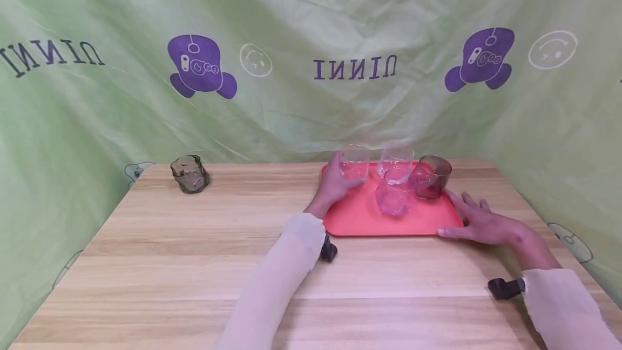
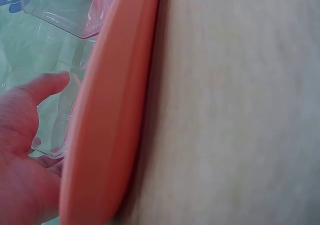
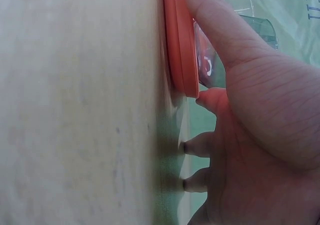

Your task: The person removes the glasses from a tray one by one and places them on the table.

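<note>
One clear glass (image 1: 356, 161) sits clasped inside left grip (image 1: 333, 184); splayed right grip (image 1: 483, 224) touches tray (image 1: 350, 219).

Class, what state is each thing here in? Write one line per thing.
Red tray: flat on the table
Left clear glass: upright, held
Back clear glass: upright on the tray
Front clear glass: upright on the tray
Dark glass: upright on the tray
Smoky glass: standing on the table
Left hand: holding the left clear glass
Right hand: spread, at the tray's right end
</note>
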Tool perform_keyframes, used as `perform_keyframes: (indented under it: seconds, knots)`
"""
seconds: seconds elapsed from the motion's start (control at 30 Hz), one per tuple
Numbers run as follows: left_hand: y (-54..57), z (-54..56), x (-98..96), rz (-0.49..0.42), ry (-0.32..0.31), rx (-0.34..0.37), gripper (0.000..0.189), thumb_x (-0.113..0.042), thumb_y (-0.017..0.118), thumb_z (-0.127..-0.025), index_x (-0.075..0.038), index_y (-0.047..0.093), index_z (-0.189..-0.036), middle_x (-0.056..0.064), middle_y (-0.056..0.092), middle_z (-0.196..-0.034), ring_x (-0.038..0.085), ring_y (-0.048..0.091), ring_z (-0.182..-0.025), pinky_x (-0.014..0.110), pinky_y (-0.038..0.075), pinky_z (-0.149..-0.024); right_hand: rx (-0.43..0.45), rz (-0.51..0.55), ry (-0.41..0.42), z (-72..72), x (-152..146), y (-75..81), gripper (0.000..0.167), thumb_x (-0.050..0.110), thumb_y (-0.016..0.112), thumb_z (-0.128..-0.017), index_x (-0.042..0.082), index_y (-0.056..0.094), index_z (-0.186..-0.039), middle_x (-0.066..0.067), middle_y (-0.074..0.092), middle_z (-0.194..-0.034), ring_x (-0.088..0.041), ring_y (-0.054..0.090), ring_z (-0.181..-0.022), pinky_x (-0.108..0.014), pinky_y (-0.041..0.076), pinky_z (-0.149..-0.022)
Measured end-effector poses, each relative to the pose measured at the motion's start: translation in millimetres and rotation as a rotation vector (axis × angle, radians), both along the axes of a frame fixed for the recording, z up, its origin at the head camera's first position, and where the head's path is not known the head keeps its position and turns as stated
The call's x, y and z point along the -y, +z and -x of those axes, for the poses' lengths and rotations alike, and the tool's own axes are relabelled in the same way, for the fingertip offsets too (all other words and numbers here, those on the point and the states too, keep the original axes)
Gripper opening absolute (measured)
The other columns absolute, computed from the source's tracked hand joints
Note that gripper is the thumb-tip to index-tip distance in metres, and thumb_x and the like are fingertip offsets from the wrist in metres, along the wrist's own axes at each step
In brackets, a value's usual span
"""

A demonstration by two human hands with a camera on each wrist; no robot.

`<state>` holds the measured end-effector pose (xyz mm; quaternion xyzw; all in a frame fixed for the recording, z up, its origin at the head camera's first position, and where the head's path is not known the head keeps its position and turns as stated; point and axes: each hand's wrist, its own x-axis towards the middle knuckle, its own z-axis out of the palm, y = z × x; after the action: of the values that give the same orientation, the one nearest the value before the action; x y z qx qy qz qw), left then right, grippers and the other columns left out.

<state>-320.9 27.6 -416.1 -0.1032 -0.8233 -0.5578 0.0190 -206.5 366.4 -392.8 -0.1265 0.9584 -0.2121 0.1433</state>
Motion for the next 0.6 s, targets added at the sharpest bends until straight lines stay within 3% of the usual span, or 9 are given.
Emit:
perform_keyframes:
  seconds: [0.27,0.53,0.6]
  knots:
    - [-1.3,1.0,-0.1,-0.001,0.022,0.002,0.089,-0.02,0.087,-0.084,-0.014,0.036,-0.156,0.012,0.051,-0.146,0.029,0.053,-0.13,0.039,0.054,-0.099,0.01,0.047,0.001,1.1,-0.4,-0.2,0.108,0.048,0.072,-0.093,0.001,0.004,-0.163,-0.049,0.002,-0.155,-0.077,-0.007,-0.134,-0.089,0.002,-0.098]
    - [1.3,1.5,2.2,-0.065,0.036,0.028,0.09,-0.018,0.089,-0.083,-0.012,0.038,-0.157,0.015,0.048,-0.151,0.031,0.05,-0.134,0.04,0.05,-0.104,0.012,0.075,0.008,1.4,-0.2,-0.4,0.108,0.046,0.073,-0.092,0.0,0.005,-0.163,-0.049,0.002,-0.155,-0.074,-0.009,-0.136,-0.085,-0.003,-0.102]
    - [1.9,2.0,4.3,-0.089,0.033,0.036,0.091,-0.02,0.089,-0.083,-0.011,0.037,-0.157,0.015,0.047,-0.152,0.031,0.051,-0.134,0.037,0.052,-0.1,0.012,0.074,0.007,1.3,-0.1,-0.2,0.108,0.046,0.073,-0.092,0.0,0.004,-0.163,-0.049,0.002,-0.155,-0.074,-0.009,-0.136,-0.086,-0.003,-0.101]
